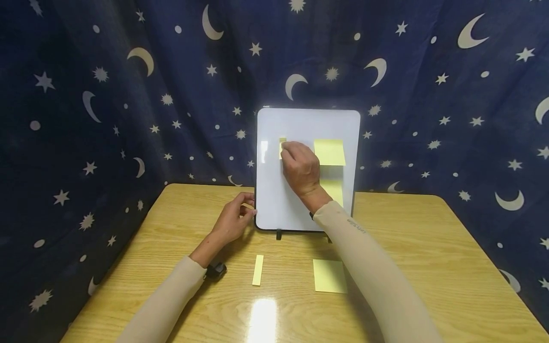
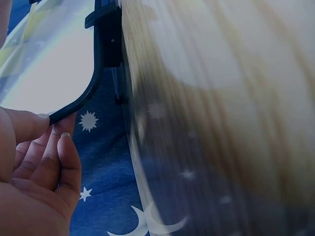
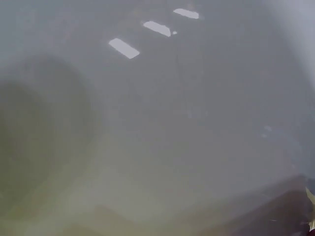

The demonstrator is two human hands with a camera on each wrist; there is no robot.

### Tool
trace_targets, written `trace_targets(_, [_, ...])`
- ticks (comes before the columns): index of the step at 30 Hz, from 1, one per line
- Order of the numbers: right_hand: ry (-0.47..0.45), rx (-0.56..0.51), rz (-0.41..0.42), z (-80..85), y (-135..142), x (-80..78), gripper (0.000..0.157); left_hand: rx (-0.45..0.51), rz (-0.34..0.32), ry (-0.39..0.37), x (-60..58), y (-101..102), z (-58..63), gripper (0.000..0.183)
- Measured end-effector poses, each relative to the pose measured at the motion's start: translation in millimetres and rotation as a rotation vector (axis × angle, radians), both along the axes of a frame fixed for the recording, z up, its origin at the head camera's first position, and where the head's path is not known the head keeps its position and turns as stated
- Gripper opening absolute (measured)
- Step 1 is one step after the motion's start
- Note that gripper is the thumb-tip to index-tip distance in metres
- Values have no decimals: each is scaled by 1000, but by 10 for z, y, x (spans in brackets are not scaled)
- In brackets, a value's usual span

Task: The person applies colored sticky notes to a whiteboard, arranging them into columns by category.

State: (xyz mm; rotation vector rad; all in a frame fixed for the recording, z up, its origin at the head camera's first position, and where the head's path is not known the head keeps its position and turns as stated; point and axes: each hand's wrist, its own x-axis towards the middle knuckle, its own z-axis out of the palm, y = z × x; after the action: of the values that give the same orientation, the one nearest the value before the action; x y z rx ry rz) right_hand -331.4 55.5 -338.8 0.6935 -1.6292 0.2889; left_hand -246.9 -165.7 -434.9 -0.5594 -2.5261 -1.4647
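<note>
A small whiteboard [image 1: 279,190] with a black frame stands upright on the table. My left hand [image 1: 235,219] grips its lower left edge; in the left wrist view the thumb lies on the front of the frame [image 2: 74,105] and the fingers are behind. My right hand [image 1: 301,166] has curled fingers at a narrow yellow sticky note [image 1: 281,148] on the board's upper left, pinching it by its right side; the fingertips are partly hidden. To the right of that hand, a square yellow sticky note [image 1: 329,151] is on the board, with another square note [image 1: 332,190] below, partly covered by the wrist.
On the table [image 1: 206,305] before the board lie a narrow yellow sticky pad [image 1: 258,270] and a square yellow one [image 1: 329,276]. Black feet [image 1: 279,234] support the board. A dark star-and-moon curtain [image 1: 411,95] hangs behind. The right wrist view shows mostly the blurred, glossy board [image 3: 197,123].
</note>
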Motion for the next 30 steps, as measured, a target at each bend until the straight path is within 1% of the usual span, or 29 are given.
trace_targets(9, [21, 4, 3, 11, -6, -11, 28, 14, -22, -11, -5, 7, -3, 34])
trace_targets(15, [4, 16, -11, -2, -6, -14, 29, 2, -52, -9, -6, 14, -6, 37])
trace_targets(20, [-25, 26, -11, -19, -3, -11, 29, -21, -56, 23, -7, 10, -18, 38])
trace_targets(23, [-35, 31, -19, -23, 0, -10, 27, -40, -63, 51, -11, 5, -29, 42])
trace_targets(27, [-35, 38, -32, -28, 5, -15, 26, -67, -55, 58, -13, 8, -27, 48])
trace_targets(30, [-36, 42, -37, -34, 8, -19, 26, -80, -43, 53, -8, 12, -18, 49])
